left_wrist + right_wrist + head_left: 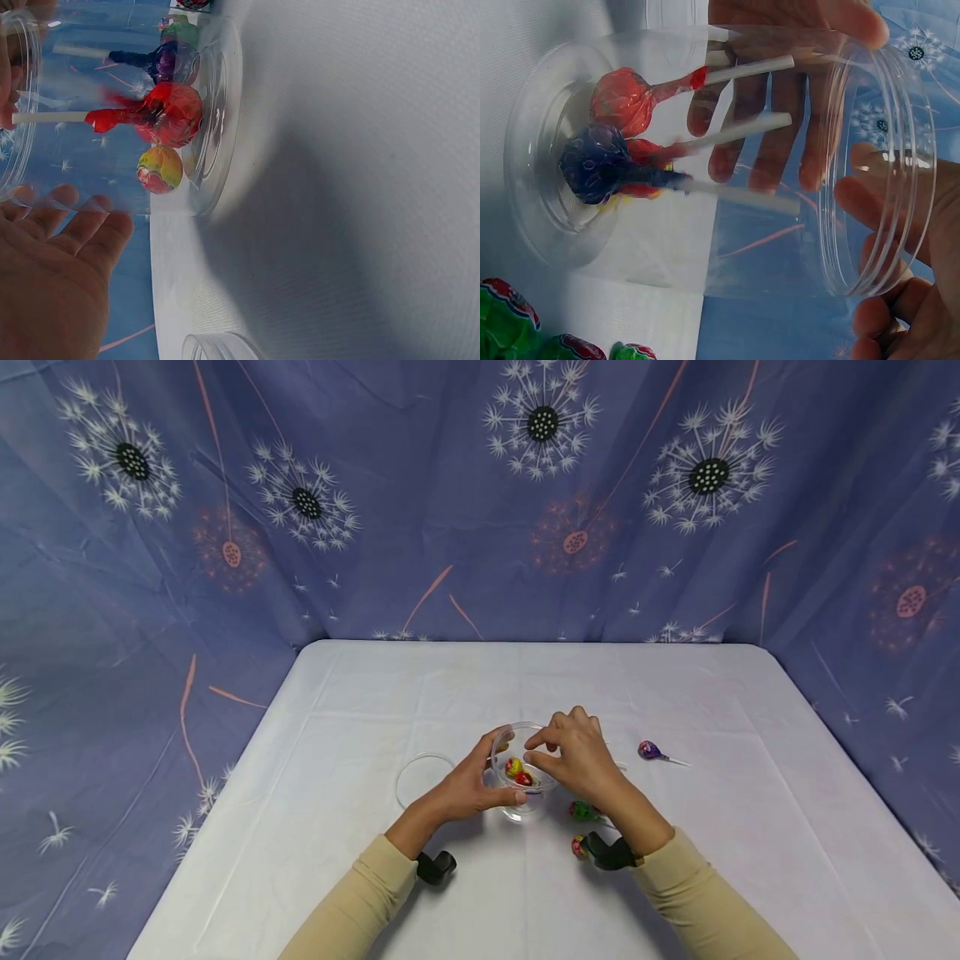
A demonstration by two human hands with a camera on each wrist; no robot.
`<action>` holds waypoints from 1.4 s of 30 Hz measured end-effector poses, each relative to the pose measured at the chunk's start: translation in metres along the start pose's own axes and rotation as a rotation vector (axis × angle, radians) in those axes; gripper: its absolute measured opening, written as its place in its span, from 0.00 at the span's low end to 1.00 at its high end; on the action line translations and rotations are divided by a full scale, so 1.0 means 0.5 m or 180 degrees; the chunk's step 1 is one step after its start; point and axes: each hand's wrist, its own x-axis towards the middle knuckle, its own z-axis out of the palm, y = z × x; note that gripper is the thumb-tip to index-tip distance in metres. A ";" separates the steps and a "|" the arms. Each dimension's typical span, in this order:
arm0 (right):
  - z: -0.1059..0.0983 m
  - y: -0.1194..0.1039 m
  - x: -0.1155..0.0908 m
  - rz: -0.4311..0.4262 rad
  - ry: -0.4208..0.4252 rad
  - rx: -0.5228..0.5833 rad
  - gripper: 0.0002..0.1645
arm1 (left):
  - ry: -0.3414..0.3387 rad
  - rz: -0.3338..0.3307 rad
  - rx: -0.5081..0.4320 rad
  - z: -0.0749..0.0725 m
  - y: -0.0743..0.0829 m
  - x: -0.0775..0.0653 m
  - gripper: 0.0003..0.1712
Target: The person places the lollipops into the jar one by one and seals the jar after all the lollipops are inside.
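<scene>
A clear plastic jar (525, 816) stands on the table, its open mouth up. Around its left side my left hand (471, 787) curves, thumb at the front and fingers behind. Inside, near the bottom, lie a red lollipop (176, 112), a yellow lollipop (160, 169) and a dark purple lollipop (592, 165), their sticks pointing to the mouth. My right hand (581, 756) is at the jar's rim, thumb and forefinger apart over the opening. Nothing shows between those fingers; the lollipop sticks end below them.
A clear round lid (423, 756) lies left of the jar. To the right are a purple lollipop (649, 750), a green lollipop (581, 811) and a yellow-red lollipop (578, 847), partly covered by a black wrist mount (609, 852). Patterned blue cloth (450, 510) hangs behind the table.
</scene>
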 end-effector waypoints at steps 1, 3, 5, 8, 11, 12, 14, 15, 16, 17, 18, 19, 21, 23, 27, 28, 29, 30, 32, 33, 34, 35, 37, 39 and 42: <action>-0.001 0.000 -0.001 0.0021 0.0002 0.0011 0.07 | -0.0003 -0.0008 0.0013 0.000 0.002 0.000 0.55; -0.004 0.000 -0.004 0.0057 0.0009 0.0056 0.07 | -0.0013 -0.0035 0.0004 -0.001 0.010 -0.003 0.55; -0.008 0.001 -0.007 0.0084 0.0023 0.0112 0.08 | -0.0030 -0.0051 -0.0015 -0.004 0.026 -0.009 0.55; -0.017 0.004 -0.013 0.0120 0.0046 0.0227 0.08 | -0.0059 -0.0067 -0.0038 -0.009 0.053 -0.020 0.55; -0.032 0.008 -0.018 0.0181 0.0078 0.0373 0.09 | -0.0066 -0.0037 -0.0048 -0.013 0.072 -0.028 0.54; -0.038 0.010 -0.020 0.0212 0.0085 0.0421 0.09 | -0.0064 -0.0045 -0.0048 -0.014 0.075 -0.029 0.54; -0.050 0.015 -0.025 0.0280 0.0103 0.0503 0.10 | -0.0061 -0.0038 -0.0052 -0.014 0.077 -0.030 0.54; -0.055 0.018 -0.028 0.0315 0.0121 0.0529 0.10 | -0.0055 -0.0030 -0.0052 -0.014 0.078 -0.030 0.54; -0.059 0.022 -0.032 0.0348 0.0141 0.0529 0.10 | -0.0049 -0.0033 -0.0046 -0.013 0.078 -0.030 0.54; -0.064 0.026 -0.036 0.0383 0.0164 0.0536 0.10 | -0.0044 -0.0028 -0.0054 -0.013 0.078 -0.030 0.53; -0.068 0.031 -0.040 0.0413 0.0191 0.0545 0.10 | -0.0043 -0.0030 -0.0052 -0.013 0.078 -0.030 0.53; -0.072 0.036 -0.045 0.0434 0.0233 0.0564 0.10 | -0.0037 -0.0019 -0.0051 -0.013 0.077 -0.029 0.53; -0.078 0.047 -0.054 0.0483 0.0307 0.0578 0.10 | -0.0029 -0.0014 -0.0047 -0.012 0.076 -0.029 0.53; -0.084 0.059 -0.064 0.0540 0.0359 0.0598 0.11 | -0.0024 -0.0024 -0.0053 -0.012 0.075 -0.028 0.54; -0.095 0.088 -0.081 0.0672 0.0393 0.0592 0.10 | -0.0025 -0.0060 -0.0061 -0.011 0.075 -0.029 0.54; -0.098 0.095 -0.085 0.0704 0.0393 0.0586 0.10 | -0.0023 -0.0064 -0.0069 -0.011 0.076 -0.029 0.54; -0.100 0.103 -0.089 0.0743 0.0387 0.0575 0.10 | -0.0024 -0.0067 -0.0072 -0.011 0.076 -0.029 0.54; -0.102 0.110 -0.093 0.0785 0.0375 0.0571 0.11 | -0.0025 -0.0068 -0.0072 -0.010 0.076 -0.029 0.54; -0.106 0.124 -0.101 0.0885 0.0348 0.0570 0.12 | -0.0023 -0.0071 -0.0072 -0.010 0.077 -0.030 0.54; -0.108 0.132 -0.106 0.0943 0.0331 0.0568 0.13 | -0.0024 -0.0073 -0.0069 -0.010 0.077 -0.030 0.54; -0.109 0.139 -0.110 0.1004 0.0313 0.0541 0.14 | -0.0024 -0.0072 -0.0067 -0.010 0.077 -0.030 0.54; -0.111 0.146 -0.115 0.1056 0.0298 0.0528 0.15 | -0.0024 -0.0069 -0.0063 -0.010 0.077 -0.029 0.54; -0.113 0.162 -0.123 0.1149 0.0267 0.0503 0.17 | -0.0022 -0.0068 -0.0054 -0.010 0.076 -0.029 0.55; -0.114 0.180 -0.131 0.1217 0.0245 0.0473 0.18 | -0.0027 -0.0074 -0.0048 -0.010 0.076 -0.029 0.55; -0.115 0.210 -0.142 0.1312 0.0215 0.0476 0.20 | -0.0039 -0.0083 -0.0040 -0.010 0.077 -0.030 0.55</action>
